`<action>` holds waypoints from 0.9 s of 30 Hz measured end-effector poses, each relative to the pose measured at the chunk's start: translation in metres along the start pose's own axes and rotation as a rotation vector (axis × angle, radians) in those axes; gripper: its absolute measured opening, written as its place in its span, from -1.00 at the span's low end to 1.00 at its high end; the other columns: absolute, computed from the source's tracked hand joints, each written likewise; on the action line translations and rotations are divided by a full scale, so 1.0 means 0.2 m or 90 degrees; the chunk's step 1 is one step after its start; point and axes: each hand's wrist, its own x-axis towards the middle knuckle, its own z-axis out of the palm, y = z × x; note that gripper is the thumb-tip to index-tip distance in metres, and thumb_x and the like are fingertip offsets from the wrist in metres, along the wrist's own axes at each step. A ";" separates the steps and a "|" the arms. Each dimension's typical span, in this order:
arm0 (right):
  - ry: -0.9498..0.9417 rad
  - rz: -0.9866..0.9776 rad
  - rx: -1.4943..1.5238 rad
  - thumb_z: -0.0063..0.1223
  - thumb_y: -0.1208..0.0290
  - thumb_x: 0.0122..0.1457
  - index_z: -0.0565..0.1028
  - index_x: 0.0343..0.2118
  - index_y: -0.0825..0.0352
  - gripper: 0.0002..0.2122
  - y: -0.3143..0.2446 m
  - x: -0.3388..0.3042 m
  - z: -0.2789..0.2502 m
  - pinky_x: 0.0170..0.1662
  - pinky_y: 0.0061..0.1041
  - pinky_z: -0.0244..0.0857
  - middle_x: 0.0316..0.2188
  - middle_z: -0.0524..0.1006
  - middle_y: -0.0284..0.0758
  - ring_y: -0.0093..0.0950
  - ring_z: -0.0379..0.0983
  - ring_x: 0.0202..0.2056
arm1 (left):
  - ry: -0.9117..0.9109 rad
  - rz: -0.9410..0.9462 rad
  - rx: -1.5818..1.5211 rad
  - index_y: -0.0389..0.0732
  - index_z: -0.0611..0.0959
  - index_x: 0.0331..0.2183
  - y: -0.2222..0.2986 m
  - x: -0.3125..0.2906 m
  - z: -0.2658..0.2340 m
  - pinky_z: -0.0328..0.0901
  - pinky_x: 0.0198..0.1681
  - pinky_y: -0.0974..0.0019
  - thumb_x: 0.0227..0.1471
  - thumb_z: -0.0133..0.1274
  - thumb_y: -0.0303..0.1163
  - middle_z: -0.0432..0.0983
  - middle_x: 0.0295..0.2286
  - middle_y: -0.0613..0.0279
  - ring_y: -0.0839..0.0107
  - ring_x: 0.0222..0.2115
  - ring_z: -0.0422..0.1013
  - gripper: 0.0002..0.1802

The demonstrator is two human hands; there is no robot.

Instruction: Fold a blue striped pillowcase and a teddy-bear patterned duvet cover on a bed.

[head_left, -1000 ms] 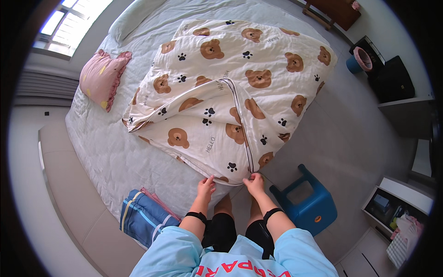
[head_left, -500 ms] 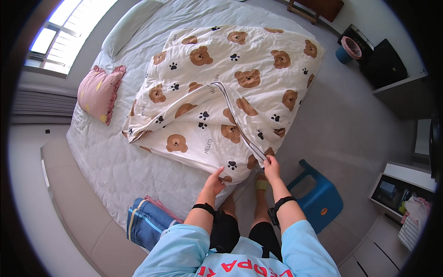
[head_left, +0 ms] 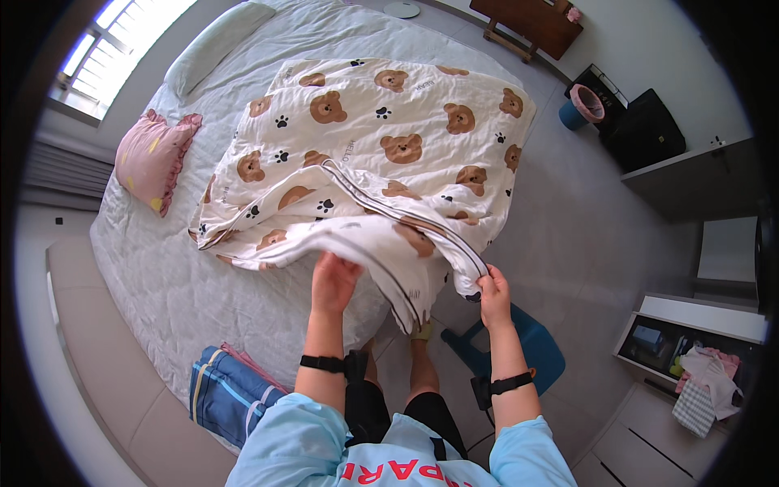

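Note:
A cream duvet cover [head_left: 369, 154] printed with brown bear heads and dark paw prints lies over the bed, its near side gaping into two layers. Striped dark trim, like a zip, runs along both edges. My right hand [head_left: 493, 296] pinches the upper edge near its right corner. At the raised lower layer [head_left: 381, 243], my left hand [head_left: 334, 282] is closed on the fabric, with its fingertips partly covered by the cloth. This lower layer hangs in a blurred fold between my hands, its loose corner drooping above my legs.
Pale bedding covers the bed [head_left: 146, 268], with a pink ruffled pillow [head_left: 154, 162] on the left. Folded blue fabric [head_left: 231, 394] rests at the near left edge. A blue plastic stool [head_left: 527, 349] stands beside my right forearm. An open drawer [head_left: 649, 345] and a bin [head_left: 578, 112] are at right.
My left hand has moved left and forward, lifting the lower layer off the bed into a fold. My right hand has shifted slightly right, still holding the upper edge.

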 end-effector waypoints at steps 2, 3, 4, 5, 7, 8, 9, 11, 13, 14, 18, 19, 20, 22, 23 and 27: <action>-0.019 -0.009 -0.028 -0.21 0.57 0.00 0.40 -0.26 0.44 -0.78 0.00 0.02 0.02 -0.22 -0.70 0.20 -0.40 0.45 -0.40 -0.65 0.33 -0.36 | -0.053 0.011 0.052 -0.26 0.31 -0.03 -0.14 0.09 0.01 0.14 -0.01 0.17 0.01 -0.13 0.05 0.32 -0.07 0.24 0.38 -0.03 0.21 -0.35; -0.077 -0.020 -0.038 -0.20 0.56 0.01 0.40 -0.25 0.44 -0.78 0.01 0.02 0.07 -0.24 -0.69 0.20 -0.40 0.45 -0.41 -0.66 0.32 -0.37 | -0.010 -0.131 0.087 -0.26 0.34 -0.05 -0.24 0.11 -0.02 0.20 -0.08 0.22 -0.01 -0.08 0.02 0.36 -0.11 0.24 0.38 -0.09 0.27 -0.38; -0.078 -0.043 -0.077 -0.15 0.52 0.01 0.42 -0.27 0.42 -0.79 0.01 0.03 0.12 -0.29 -0.71 0.18 -0.43 0.43 -0.44 -0.68 0.28 -0.40 | 0.030 -0.281 0.118 -0.26 0.37 -0.07 -0.38 0.12 -0.01 0.25 -0.15 0.28 -0.03 -0.03 0.00 0.39 -0.15 0.24 0.38 -0.15 0.33 -0.40; -0.070 -0.042 -0.100 -0.14 0.51 0.01 0.42 -0.27 0.42 -0.79 0.00 0.05 0.11 -0.30 -0.70 0.18 -0.43 0.43 -0.44 -0.69 0.28 -0.41 | 0.016 -0.270 0.261 -0.27 0.40 -0.11 -0.53 0.10 0.09 0.28 -0.23 0.31 -0.03 0.00 -0.12 0.42 -0.21 0.22 0.37 -0.23 0.37 -0.49; -0.080 -0.007 -0.092 -0.15 0.54 0.01 0.43 -0.28 0.39 -0.80 0.00 0.06 0.11 -0.31 -0.72 0.17 -0.45 0.41 -0.47 -0.70 0.27 -0.41 | 0.102 -0.243 0.331 -0.31 0.46 -0.20 -0.68 0.09 0.15 0.33 -0.36 0.34 -0.05 0.02 -0.35 0.47 -0.33 0.20 0.36 -0.37 0.43 -0.65; -0.094 -0.009 -0.089 -0.15 0.54 0.01 0.43 -0.28 0.39 -0.80 -0.01 0.04 0.15 -0.31 -0.72 0.17 -0.45 0.41 -0.47 -0.70 0.27 -0.41 | 0.201 -0.228 0.255 -0.33 0.48 -0.24 -0.70 0.11 0.09 0.34 -0.41 0.35 -0.06 0.01 -0.45 0.48 -0.38 0.18 0.35 -0.43 0.44 -0.72; -0.112 0.004 -0.138 -0.15 0.53 0.01 0.42 -0.28 0.39 -0.80 -0.03 0.03 0.13 -0.30 -0.71 0.17 -0.44 0.42 -0.46 -0.70 0.27 -0.40 | 0.214 -0.233 0.209 -0.38 0.48 -0.27 -0.72 0.11 0.09 0.35 -0.37 0.27 -0.06 -0.06 -0.49 0.47 -0.38 0.14 0.32 -0.41 0.44 -0.75; -0.118 -0.025 -0.183 -0.17 0.55 -0.01 0.41 -0.29 0.40 -0.79 -0.08 0.02 0.07 -0.28 -0.70 0.19 -0.42 0.42 -0.45 -0.69 0.28 -0.39 | 0.208 -0.284 0.193 -0.40 0.47 -0.26 -0.68 0.10 0.11 0.36 -0.34 0.26 -0.04 -0.08 -0.50 0.47 -0.39 0.13 0.29 -0.41 0.44 -0.76; -0.098 -0.036 -0.161 -0.19 0.56 -0.02 0.41 -0.29 0.40 -0.79 -0.15 0.01 -0.08 -0.27 -0.70 0.19 -0.42 0.42 -0.44 -0.69 0.29 -0.39 | 0.231 -0.365 0.165 -0.40 0.45 -0.23 -0.59 0.04 0.23 0.36 -0.23 0.22 -0.01 -0.13 -0.49 0.47 -0.36 0.07 0.21 -0.34 0.45 -0.73; -0.099 -0.042 -0.130 -0.20 0.57 -0.03 0.41 -0.30 0.41 -0.79 -0.19 -0.01 -0.07 -0.27 -0.69 0.20 -0.42 0.42 -0.43 -0.68 0.30 -0.39 | 0.187 -0.364 0.101 -0.40 0.44 -0.20 -0.54 0.00 0.22 0.33 -0.15 0.16 0.03 -0.18 -0.41 0.47 -0.29 0.02 0.18 -0.28 0.43 -0.69; -0.280 -0.164 -0.244 -0.18 0.51 0.01 0.46 -0.29 0.41 -0.78 -0.25 -0.16 0.07 -0.23 -0.62 0.25 -0.34 0.48 -0.34 -0.56 0.39 -0.34 | 0.172 -0.356 -0.028 -0.37 0.43 -0.15 -0.42 -0.16 0.33 0.30 -0.12 0.13 0.09 -0.30 -0.25 0.46 -0.23 0.03 0.17 -0.25 0.42 -0.58; -0.292 -0.170 -0.320 -0.15 0.48 0.01 0.47 -0.30 0.40 -0.79 -0.25 -0.20 0.12 -0.20 -0.59 0.26 -0.32 0.49 -0.27 -0.48 0.41 -0.30 | 0.187 -0.324 0.007 -0.34 0.42 -0.15 -0.43 -0.18 0.30 0.30 -0.12 0.12 0.09 -0.32 -0.21 0.46 -0.23 0.02 0.16 -0.25 0.42 -0.56; -0.299 -0.176 -0.400 -0.12 0.46 0.00 0.48 -0.31 0.39 -0.79 -0.27 -0.24 0.14 -0.18 -0.56 0.26 -0.29 0.49 -0.20 -0.41 0.43 -0.26 | 0.204 -0.304 0.004 -0.32 0.44 -0.17 -0.42 -0.20 0.33 0.30 -0.11 0.12 0.07 -0.27 -0.20 0.47 -0.26 0.03 0.17 -0.26 0.42 -0.58; -0.298 -0.203 -0.409 0.02 0.38 -0.07 0.43 -0.23 0.38 -0.69 -0.25 -0.27 0.13 -0.14 -0.47 0.25 -0.24 0.45 -0.09 -0.28 0.40 -0.20 | 0.216 -0.338 -0.025 -0.34 0.42 -0.21 -0.39 -0.25 0.38 0.29 -0.13 0.12 0.04 -0.18 -0.25 0.45 -0.28 0.05 0.18 -0.27 0.41 -0.63; -0.284 -0.227 -0.467 0.09 0.35 -0.11 0.39 -0.17 0.37 -0.61 -0.27 -0.30 0.15 -0.13 -0.46 0.25 -0.22 0.45 -0.11 -0.29 0.40 -0.19 | 0.212 -0.329 0.025 -0.33 0.42 -0.22 -0.38 -0.27 0.36 0.30 -0.14 0.14 -0.01 -0.09 -0.31 0.44 -0.30 0.06 0.20 -0.28 0.40 -0.67; -0.304 -0.201 -0.566 0.19 0.29 -0.25 0.30 -0.10 0.35 -0.43 -0.24 -0.27 0.07 -0.10 -0.38 0.24 -0.21 0.43 -0.11 -0.21 0.36 -0.15 | 0.173 -0.331 0.140 -0.36 0.47 -0.29 -0.40 -0.27 0.33 0.36 -0.27 0.20 -0.10 -0.03 -0.59 0.45 -0.34 0.11 0.24 -0.35 0.42 -0.78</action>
